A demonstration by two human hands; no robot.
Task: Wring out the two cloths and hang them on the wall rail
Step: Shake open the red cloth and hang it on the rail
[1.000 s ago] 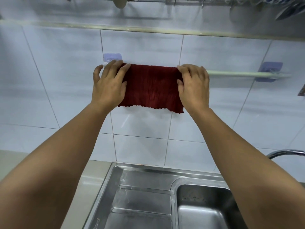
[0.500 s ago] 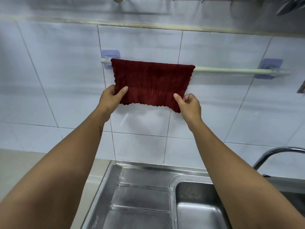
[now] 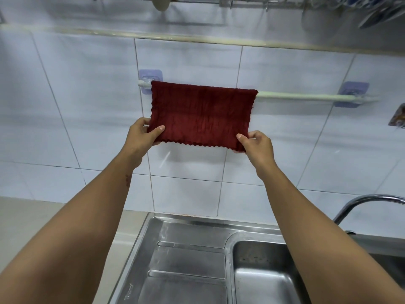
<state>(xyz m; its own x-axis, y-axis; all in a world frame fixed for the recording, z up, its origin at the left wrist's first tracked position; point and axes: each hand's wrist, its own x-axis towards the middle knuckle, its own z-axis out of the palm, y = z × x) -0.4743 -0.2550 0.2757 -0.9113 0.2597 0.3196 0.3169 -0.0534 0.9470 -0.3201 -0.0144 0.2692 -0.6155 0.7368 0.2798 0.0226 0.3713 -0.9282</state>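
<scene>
Sink [image 3: 190, 229] at lower frame. Mid-frame, left hand [image 3: 140, 139] and right hand [image 3: 257, 145] each pinch a bottom corner of the red cloth [image 3: 201, 115], draped over the wall rail [image 3: 306, 97]. Soft, light, limp; corners best.

Dark red ribbed cloth [image 3: 201, 115], pale-green rail [image 3: 306, 97]
</scene>
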